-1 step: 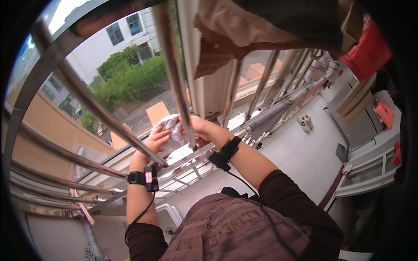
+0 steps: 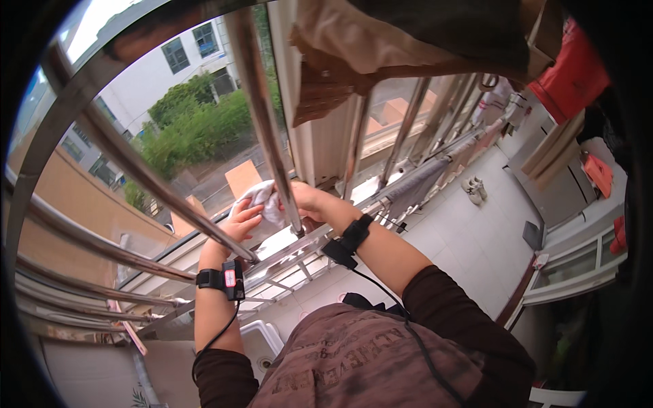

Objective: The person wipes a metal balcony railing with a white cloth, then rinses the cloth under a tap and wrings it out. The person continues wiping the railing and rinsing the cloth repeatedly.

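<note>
Nearest is the person's dark brown shirt point(image 2: 354, 360), with lettering across the chest and sleeves point(image 2: 442, 299) reaching to about the elbows. A black band with a small box point(image 2: 233, 280) sits on the left wrist, and another black band point(image 2: 355, 234) is on the right wrist. Below the left forearm, part of a white sink point(image 2: 274, 333) shows.

Both arms reach forward to a row of metal bars point(image 2: 262, 102). The left hand point(image 2: 240, 223) is open, its fingers loosely spread and pointing at a crumpled white cloth point(image 2: 262, 195), their tips at its near side. The right hand point(image 2: 307, 199) is at the other side of the cloth, just beside an upright bar that hides part of its fingers; whether it grips the cloth cannot be told. The cloth lies between the two hands, above a pale ledge point(image 2: 280, 242) by the window.

To the right, a grey cloth point(image 2: 420, 185) hangs over a rail. Beyond it, a pair of light shoes point(image 2: 474, 190) stands on the tiled floor point(image 2: 459, 234), and a red cloth point(image 2: 571, 78) hangs at the upper right. Farthest off, outside, are green bushes point(image 2: 197, 129) and a white building point(image 2: 151, 78).
</note>
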`<state>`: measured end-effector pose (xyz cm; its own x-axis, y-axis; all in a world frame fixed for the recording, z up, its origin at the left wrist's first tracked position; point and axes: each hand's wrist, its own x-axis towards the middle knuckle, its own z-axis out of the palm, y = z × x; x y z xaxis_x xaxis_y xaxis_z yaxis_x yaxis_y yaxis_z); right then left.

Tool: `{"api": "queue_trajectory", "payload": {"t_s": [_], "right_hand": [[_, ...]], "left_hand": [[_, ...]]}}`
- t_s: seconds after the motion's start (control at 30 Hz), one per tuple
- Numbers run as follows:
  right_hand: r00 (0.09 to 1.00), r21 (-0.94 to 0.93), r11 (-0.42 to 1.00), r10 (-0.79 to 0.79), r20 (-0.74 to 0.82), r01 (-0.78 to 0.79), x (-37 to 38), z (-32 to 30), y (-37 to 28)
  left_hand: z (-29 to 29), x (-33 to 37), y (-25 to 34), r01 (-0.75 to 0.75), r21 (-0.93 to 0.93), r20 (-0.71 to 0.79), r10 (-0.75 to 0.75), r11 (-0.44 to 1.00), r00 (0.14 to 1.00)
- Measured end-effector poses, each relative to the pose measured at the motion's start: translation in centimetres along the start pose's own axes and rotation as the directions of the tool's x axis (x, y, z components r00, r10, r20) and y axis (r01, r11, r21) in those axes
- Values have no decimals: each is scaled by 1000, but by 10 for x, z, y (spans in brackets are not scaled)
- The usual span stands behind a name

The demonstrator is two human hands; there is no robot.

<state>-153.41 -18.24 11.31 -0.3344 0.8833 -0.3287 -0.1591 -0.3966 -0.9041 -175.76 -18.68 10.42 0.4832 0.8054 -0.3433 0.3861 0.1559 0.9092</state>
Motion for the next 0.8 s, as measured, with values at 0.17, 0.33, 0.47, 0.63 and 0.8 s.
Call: {"api": "queue_trajectory", "payload": {"t_s": [0.17, 0.33, 0.47, 0.63, 0.8], "right_hand": [[977, -10, 981, 195, 83, -195, 23, 5, -5], [916, -72, 939, 345, 207, -337, 64, 3, 9], [797, -63, 931, 341, 499, -359, 70, 22, 13], [793, -79, 951, 294, 533, -300, 53, 25, 9], [993, 178, 984, -14, 120, -7, -12, -21, 8]], "left_hand": [[-2, 15, -19, -86, 245, 19, 84, 966, 996], [-17, 13, -40, -124, 448, -42, 160, 885, 986], [-19, -15, -41, 124, 466, -248, -5, 876, 969], [-3, -26, -47, 86, 632, -354, 188, 770, 916], [1, -17, -60, 183, 316, -488, -5, 931, 873]]}}
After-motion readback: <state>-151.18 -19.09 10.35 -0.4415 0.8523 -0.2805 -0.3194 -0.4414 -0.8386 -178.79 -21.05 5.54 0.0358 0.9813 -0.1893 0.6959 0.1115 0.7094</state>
